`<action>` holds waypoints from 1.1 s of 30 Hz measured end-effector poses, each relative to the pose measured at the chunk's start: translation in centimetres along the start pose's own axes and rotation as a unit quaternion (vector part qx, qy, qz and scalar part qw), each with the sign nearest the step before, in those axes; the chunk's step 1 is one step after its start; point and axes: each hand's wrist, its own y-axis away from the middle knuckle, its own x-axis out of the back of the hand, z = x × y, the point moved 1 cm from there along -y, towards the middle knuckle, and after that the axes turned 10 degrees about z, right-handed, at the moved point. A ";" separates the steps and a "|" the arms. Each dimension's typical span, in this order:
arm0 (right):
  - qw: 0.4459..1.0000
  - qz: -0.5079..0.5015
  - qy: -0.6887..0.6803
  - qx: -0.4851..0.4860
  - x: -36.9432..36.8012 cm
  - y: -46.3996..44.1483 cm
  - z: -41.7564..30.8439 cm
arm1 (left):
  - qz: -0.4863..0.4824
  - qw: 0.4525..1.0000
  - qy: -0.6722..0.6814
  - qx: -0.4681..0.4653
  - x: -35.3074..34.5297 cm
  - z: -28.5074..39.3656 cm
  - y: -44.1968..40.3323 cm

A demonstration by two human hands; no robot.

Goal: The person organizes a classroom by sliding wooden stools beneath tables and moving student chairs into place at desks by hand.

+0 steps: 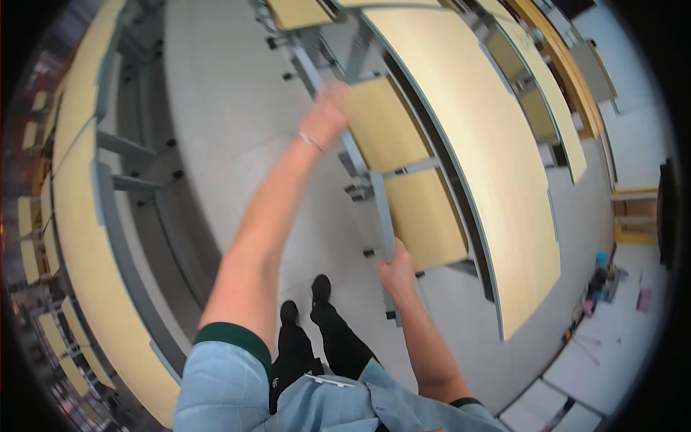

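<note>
My left hand (pixel 327 115), with a thin bracelet at the wrist, is smeared by motion beside the grey-edged back of a chair with a pale yellow seat (pixel 389 122); its fingers cannot be made out. Closer to my body, my right hand (pixel 399 270) is closed round the near end of the grey-edged back of a second chair, whose yellow seat (pixel 428 219) lies just beyond. Both seats are beside a long yellow desk (pixel 461 108), partly under its edge.
Another row of yellow desks (pixel 83 216) curves down the left side, with grey legs under it. Grey floor (pixel 237 93) runs between the rows. My dark shoes (pixel 321 288) stand on it. At the lower right, small objects (pixel 601 281) lie by the wall.
</note>
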 end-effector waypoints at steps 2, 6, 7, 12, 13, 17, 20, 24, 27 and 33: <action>0.999 0.020 0.034 0.013 -0.7 -0.3 1.2 | -0.064 0.996 0.008 0.062 4.4 5.0 1.8; 0.995 0.068 0.044 0.057 -0.4 -0.2 -0.2 | -0.193 0.950 0.062 0.237 13.2 15.2 11.3; 0.990 0.097 0.048 0.086 -0.4 0.1 -0.3 | -0.186 0.948 0.076 0.249 15.5 17.3 14.6; 0.893 0.240 0.143 0.354 -1.1 0.9 -0.5 | -0.207 0.892 0.107 0.387 29.2 27.1 27.2; 0.884 0.252 0.143 0.366 -1.5 2.2 -1.6 | -0.211 0.879 0.111 0.412 32.0 28.7 29.3; 0.885 0.176 0.029 0.430 -6.4 10.1 -7.3 | -0.116 0.869 0.071 0.476 42.4 34.1 35.8; 0.843 0.020 -0.059 0.535 -12.0 21.4 -12.7 | 0.015 0.854 -0.023 0.519 50.8 37.7 39.4; 0.738 -0.176 -0.091 0.645 -17.0 42.4 -16.4 | 0.140 0.798 -0.126 0.572 62.6 45.8 46.9; 0.643 -0.323 -0.139 0.681 -19.6 57.0 -16.9 | 0.183 0.731 -0.225 0.617 69.5 52.9 53.1; 0.474 -0.453 -0.037 0.754 -23.8 75.9 -17.6 | 0.171 0.628 -0.297 0.698 81.0 59.3 64.7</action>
